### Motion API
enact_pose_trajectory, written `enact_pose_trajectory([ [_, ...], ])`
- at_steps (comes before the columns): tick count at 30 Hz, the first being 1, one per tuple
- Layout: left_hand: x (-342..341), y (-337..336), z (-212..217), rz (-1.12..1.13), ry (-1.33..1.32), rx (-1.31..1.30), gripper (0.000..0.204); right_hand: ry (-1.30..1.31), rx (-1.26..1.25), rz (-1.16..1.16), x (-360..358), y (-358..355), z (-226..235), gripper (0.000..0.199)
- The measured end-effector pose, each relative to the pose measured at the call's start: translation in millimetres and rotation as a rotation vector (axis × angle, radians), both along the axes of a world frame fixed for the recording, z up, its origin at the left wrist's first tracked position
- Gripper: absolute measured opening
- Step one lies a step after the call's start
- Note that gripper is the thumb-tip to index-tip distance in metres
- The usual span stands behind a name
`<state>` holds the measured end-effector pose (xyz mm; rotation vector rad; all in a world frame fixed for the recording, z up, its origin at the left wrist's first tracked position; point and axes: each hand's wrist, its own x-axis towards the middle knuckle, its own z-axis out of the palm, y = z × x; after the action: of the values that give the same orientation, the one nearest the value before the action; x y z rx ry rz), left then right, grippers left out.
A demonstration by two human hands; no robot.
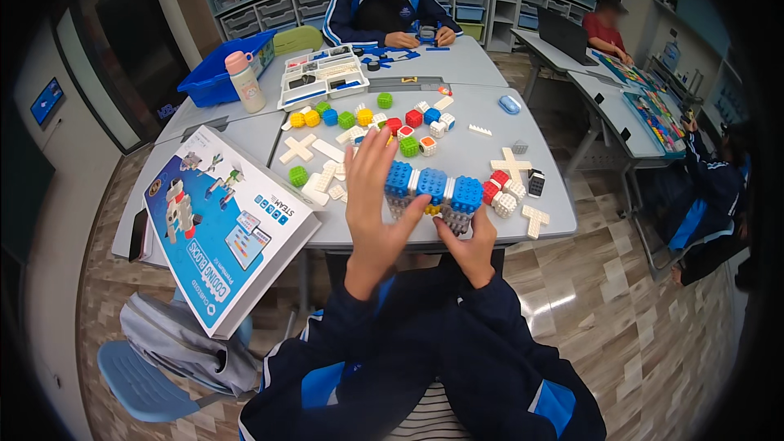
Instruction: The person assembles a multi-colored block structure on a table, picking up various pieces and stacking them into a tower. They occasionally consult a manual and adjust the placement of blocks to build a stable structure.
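The gray tabletop (482,147) holds a big blue box (220,220) that hangs over the near edge and could tip off. The row of blue blocks (433,186) sits near that edge too. The left hand (376,196) is open, fingers spread beside it; the right hand (469,245) pinches it underneath. A push could snap it apart or knock loose blocks (359,118) away.

Grey table (490,147) w/ loose coloured cubes (347,119), white cross pcs (297,148), kit box (224,224), parts tray (323,75).
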<state>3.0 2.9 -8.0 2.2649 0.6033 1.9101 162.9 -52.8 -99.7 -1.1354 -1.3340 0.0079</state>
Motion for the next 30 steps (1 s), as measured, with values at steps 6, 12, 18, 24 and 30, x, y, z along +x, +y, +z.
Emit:
enact_pose_trajectory([
  [6, 16, 12, -16, -0.361, -0.079, -0.299, 0.038, -0.038, -0.215, 0.103, 28, -5, 11, 0.049],
  [12, 27, -2, -14, -0.292, -0.062, -0.262, 0.034, -0.028, -0.366, 0.251, 58, -14, 44, 0.05],
  [18, 37, 28, 5, -0.121, -0.018, -0.23, 0.024, -0.218, -0.308, 0.005, 102, -14, 48, 0.077],
  [24, 51, 43, 0, -0.236, -0.167, -0.422, 0.032, -0.437, -0.36, -0.34, 126, 8, 0, 0.085],
  [30, 55, 49, -6, -0.323, -0.298, -0.469, 0.038, -0.114, -0.254, -0.299, 118, 9, 2, 0.076],
])
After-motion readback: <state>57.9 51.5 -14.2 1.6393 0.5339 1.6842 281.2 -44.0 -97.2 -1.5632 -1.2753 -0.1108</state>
